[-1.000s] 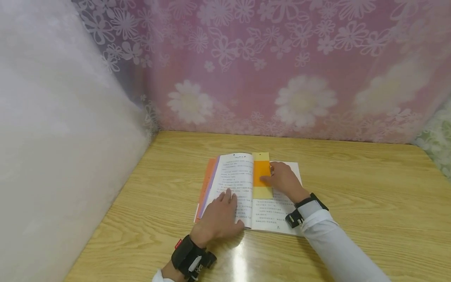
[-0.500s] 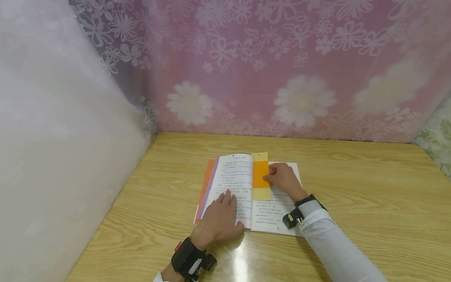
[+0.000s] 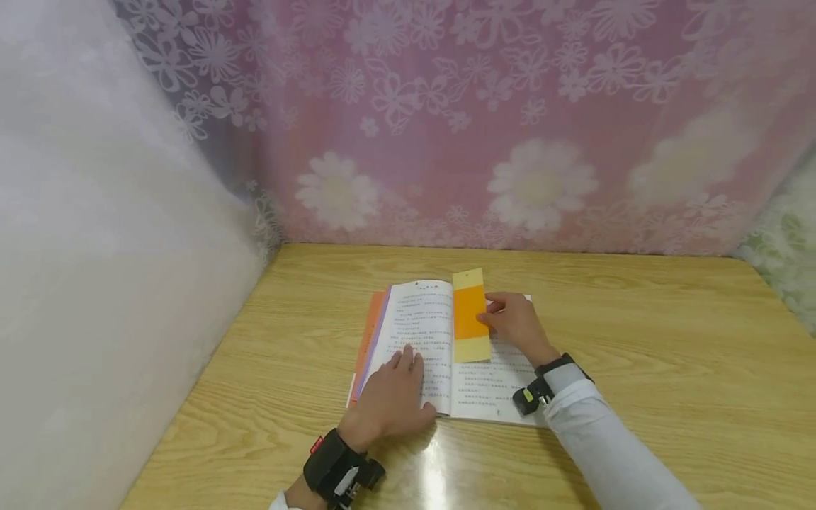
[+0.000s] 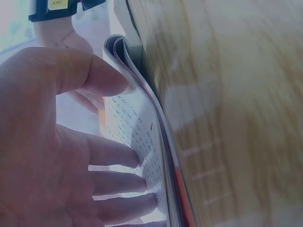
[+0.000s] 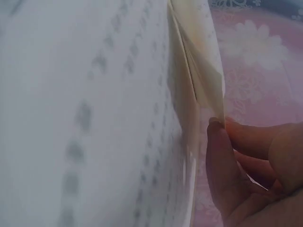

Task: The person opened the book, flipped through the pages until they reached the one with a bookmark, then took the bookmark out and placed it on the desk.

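An open book [image 3: 484,386] with printed pages lies on the table, a thick stack of pages turned to the left. My left hand [image 3: 390,397] rests on the lower part of the left page, its fingers straight and slightly spread. The left wrist view shows its thumb [image 4: 106,78] by the book's bottom edge. Along the gutter, over the right page, is a yellow bookmark [image 3: 468,312] with an orange middle band. My right hand [image 3: 518,327] pinches its right edge between thumb and fingers. In the right wrist view the pinched bookmark [image 5: 210,90] stands at an angle to the page.
The wooden table [image 3: 663,340] extends on both sides of the book. A pink flowered curtain [image 3: 433,177] hangs behind it, and a pale sheet [image 3: 127,283] borders the left side. An orange cover edge [image 3: 368,336] sticks out under the left pages.
The bookmark, lying flat before, is now tilted with its right edge raised in my right hand. My left hand keeps its place on the left page. The head view has shifted slightly.
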Available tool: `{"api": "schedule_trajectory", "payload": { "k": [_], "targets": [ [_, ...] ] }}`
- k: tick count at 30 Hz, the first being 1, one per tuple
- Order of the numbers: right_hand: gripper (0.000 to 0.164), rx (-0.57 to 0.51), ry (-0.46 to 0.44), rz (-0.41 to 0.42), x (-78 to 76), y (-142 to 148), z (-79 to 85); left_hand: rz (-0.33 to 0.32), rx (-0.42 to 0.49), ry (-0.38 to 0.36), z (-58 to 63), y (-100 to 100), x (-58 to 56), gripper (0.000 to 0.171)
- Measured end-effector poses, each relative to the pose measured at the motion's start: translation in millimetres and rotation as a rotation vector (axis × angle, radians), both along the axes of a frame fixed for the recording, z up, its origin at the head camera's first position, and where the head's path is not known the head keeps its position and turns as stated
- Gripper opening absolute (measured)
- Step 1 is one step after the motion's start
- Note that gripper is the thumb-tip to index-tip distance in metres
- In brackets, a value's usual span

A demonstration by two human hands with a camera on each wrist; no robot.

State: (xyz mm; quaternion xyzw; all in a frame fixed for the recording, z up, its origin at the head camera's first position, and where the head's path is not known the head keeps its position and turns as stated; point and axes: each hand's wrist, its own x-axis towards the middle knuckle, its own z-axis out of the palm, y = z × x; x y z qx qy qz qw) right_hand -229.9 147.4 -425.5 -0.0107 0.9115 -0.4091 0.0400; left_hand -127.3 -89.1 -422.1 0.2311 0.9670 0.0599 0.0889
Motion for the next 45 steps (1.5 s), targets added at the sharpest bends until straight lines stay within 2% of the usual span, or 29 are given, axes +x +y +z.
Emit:
{"api": "schedule_trajectory", "payload": {
  "k": [8, 14, 20, 27, 30, 37, 45],
  "targets": [
    [0.053, -0.141, 0.048, -0.028, 10.6, 44.3, 12.3, -0.015, 0.002, 0.016, 1.4, 0.4, -3.3, 0.073],
    [0.055, -0.154, 0.080, -0.060, 16.4, 78.7, 19.0, 0.010, 0.029, 0.017, 2.7, -6.7, -4.4, 0.073],
    [0.055, -0.141, 0.100, -0.062, 20.4, 108.3, 16.3, 0.025, 0.035, 0.007, 1.6, -11.0, -4.8, 0.074],
    [0.057, -0.101, 0.065, -0.102, 30.9, 144.0, 10.7, 0.023, 0.041, 0.009, 0.4, -9.4, -4.9, 0.074],
    [0.057, -0.053, 0.047, -0.114, 35.3, 154.6, 7.1, 0.021, 0.043, 0.003, 1.2, -7.5, -4.2, 0.074],
    [0.053, 0.131, 0.027, -0.123, 36.9, 168.4, -1.7, 0.013, 0.050, -0.005, -2.3, -3.3, -2.9, 0.074],
    [0.050, 0.193, 0.041, -0.140, 42.7, 172.8, -2.0, -0.020, 0.047, 0.006, -4.8, 3.0, -2.3, 0.073]
  ]
}}
